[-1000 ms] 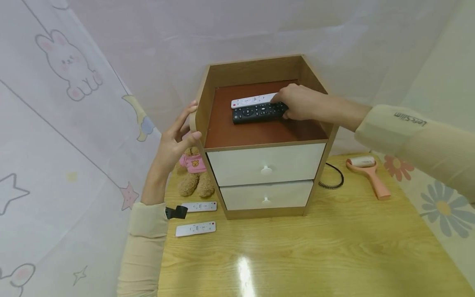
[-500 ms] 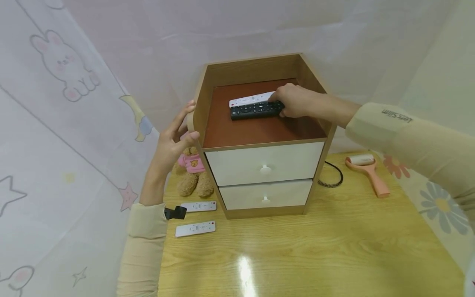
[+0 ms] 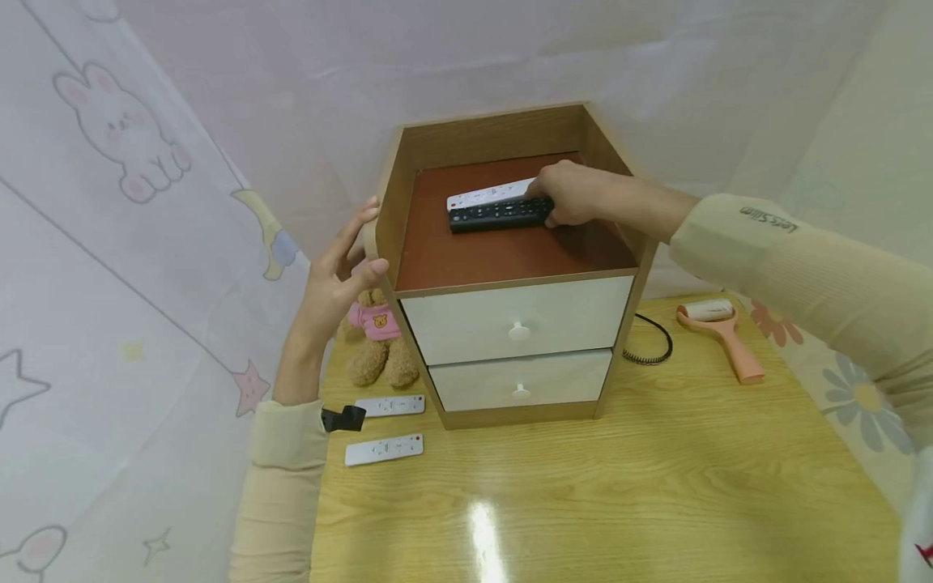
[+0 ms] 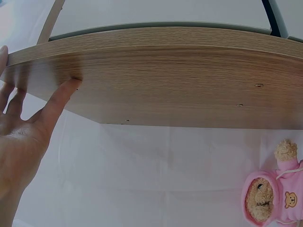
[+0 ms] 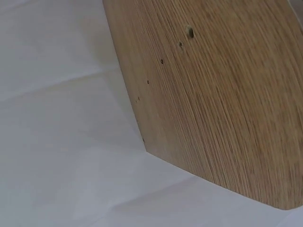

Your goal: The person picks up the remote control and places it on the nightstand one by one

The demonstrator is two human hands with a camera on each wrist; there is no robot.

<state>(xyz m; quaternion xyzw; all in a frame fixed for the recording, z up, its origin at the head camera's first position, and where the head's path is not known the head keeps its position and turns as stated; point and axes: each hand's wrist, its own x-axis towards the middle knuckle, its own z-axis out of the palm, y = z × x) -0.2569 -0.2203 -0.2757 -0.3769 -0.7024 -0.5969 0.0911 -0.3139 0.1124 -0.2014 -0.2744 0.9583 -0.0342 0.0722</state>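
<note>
Drag of far white remote [image 3: 487, 196] possible, right hand [image 3: 570, 194] pinching black remote [image 3: 500, 215] just beside it; left hand [image 3: 331, 279] spread against cabinet [image 4: 161, 80].

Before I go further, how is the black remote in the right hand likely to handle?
The black remote looks stiff: its long body is straight. Its flat-looking bar shape makes rolling unlikely. Since the right hand holds it near one end, the free end may dip if lifted.
</note>
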